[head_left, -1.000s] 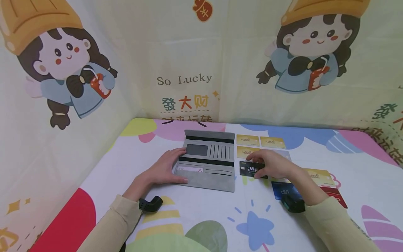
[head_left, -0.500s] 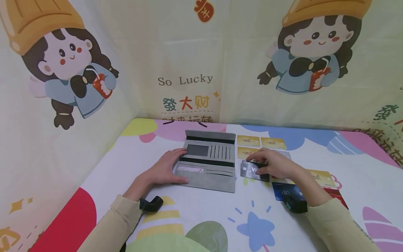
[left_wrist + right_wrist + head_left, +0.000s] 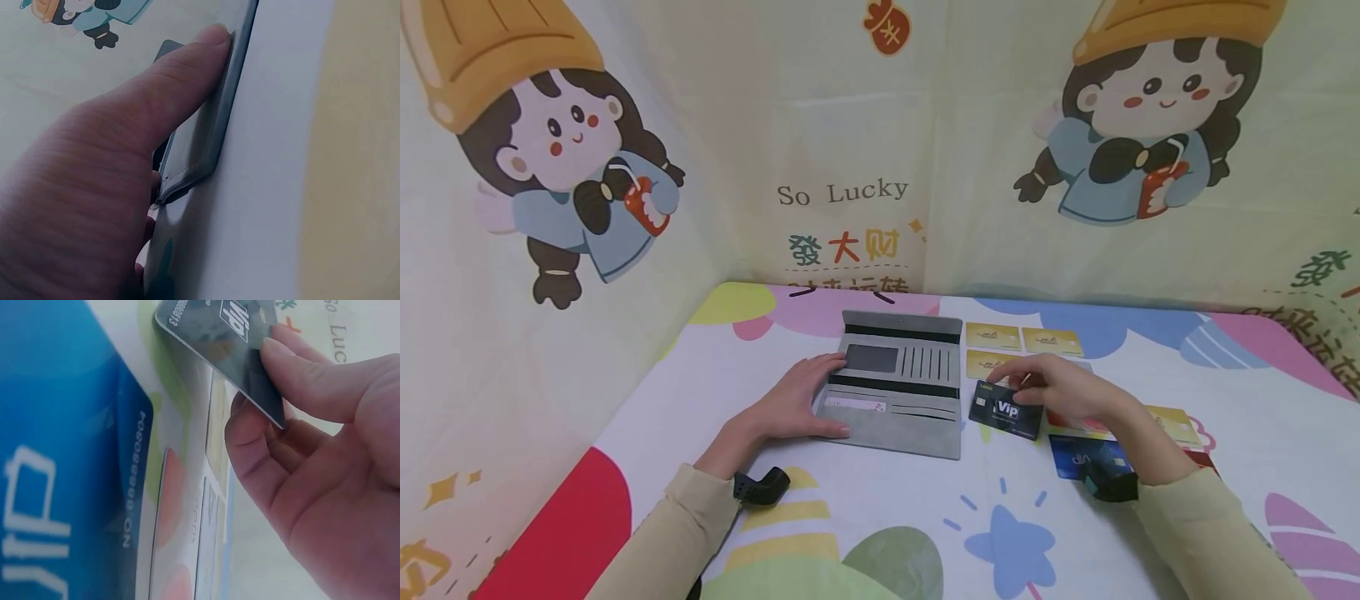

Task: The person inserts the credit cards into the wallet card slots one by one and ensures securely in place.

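A grey wallet [image 3: 917,437] lies unfolded on the table, its card slots and dark window panel showing. A pale pink card [image 3: 854,405] sits in a slot of its near half. My left hand [image 3: 790,400] rests at the wallet's left side, thumb laid along the near panel and fingers spread up the edge; the left wrist view shows the thumb [image 3: 187,75] lying flat on the wallet. Just right of the wallet, my right hand [image 3: 1063,390] pinches a black VIP card [image 3: 1004,410] between thumb and fingers. In the right wrist view this card [image 3: 219,347] is tilted.
Gold cards [image 3: 992,335] lie in rows behind the right hand. A blue VIP card [image 3: 1078,454], another gold card [image 3: 1172,423] and a red card [image 3: 1204,460] lie under or beside the right forearm. A printed cloth wall stands behind the table.
The black card, flat on the table a second ago, has been picked up at its right side and tilted, its near edge swinging slightly. The left hand and wallet stay put.
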Demonstrator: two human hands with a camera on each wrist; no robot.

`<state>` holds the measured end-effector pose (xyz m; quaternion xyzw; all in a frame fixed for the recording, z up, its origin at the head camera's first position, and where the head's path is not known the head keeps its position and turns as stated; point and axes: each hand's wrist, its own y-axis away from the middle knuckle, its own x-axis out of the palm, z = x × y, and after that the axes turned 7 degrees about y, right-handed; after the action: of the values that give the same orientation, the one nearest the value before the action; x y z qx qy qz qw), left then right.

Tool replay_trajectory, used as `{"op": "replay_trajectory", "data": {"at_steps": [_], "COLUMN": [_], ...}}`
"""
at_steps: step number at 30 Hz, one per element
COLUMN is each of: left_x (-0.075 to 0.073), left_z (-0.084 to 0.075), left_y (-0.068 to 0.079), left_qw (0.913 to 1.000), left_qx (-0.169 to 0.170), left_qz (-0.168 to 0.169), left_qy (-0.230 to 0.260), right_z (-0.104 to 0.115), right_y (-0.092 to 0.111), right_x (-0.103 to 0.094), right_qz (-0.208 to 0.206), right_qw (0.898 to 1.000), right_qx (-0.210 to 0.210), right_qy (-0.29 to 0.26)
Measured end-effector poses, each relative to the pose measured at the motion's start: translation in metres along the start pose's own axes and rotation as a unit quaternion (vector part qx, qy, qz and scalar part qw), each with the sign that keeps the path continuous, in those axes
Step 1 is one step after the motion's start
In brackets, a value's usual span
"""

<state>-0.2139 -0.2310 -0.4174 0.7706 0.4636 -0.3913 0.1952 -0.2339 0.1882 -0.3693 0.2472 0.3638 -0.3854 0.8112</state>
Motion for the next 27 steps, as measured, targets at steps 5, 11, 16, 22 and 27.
{"op": "replay_trajectory", "data": {"at_steps": [5, 11, 16, 22, 27], "left_x": [0.0, 0.0, 0.0, 0.001, 0.002], "left_z": [-0.001, -0.001, -0.001, 0.0, 0.0], "left_y": [0.001, 0.0, 0.0, 0.0, 0.0], "left_qw": [1.0, 1.0, 1.0, 1.0, 1.0], "left_qx": [0.0, 0.0, -0.002, -0.004, -0.004], "left_qz": [0.0, 0.0, 0.002, 0.003, 0.003], "left_qy": [0.002, 0.0, 0.001, 0.0, -0.001], "right_z": [0.001, 0.004, 0.007, 0.011, 0.018], "right_y": [-0.002, -0.009, -0.016, -0.024, -0.032], "right_x": [-0.002, 0.0, 0.002, 0.004, 0.006], "right_qz": [-0.01, -0.03, -0.04, -0.051, -0.058], "right_qw": [1.0, 0.999, 0.999, 0.997, 0.996], "right_qx": [-0.024, -0.035, -0.036, -0.052, -0.061], "right_qy": [0.0, 0.005, 0.004, -0.003, -0.018]}}
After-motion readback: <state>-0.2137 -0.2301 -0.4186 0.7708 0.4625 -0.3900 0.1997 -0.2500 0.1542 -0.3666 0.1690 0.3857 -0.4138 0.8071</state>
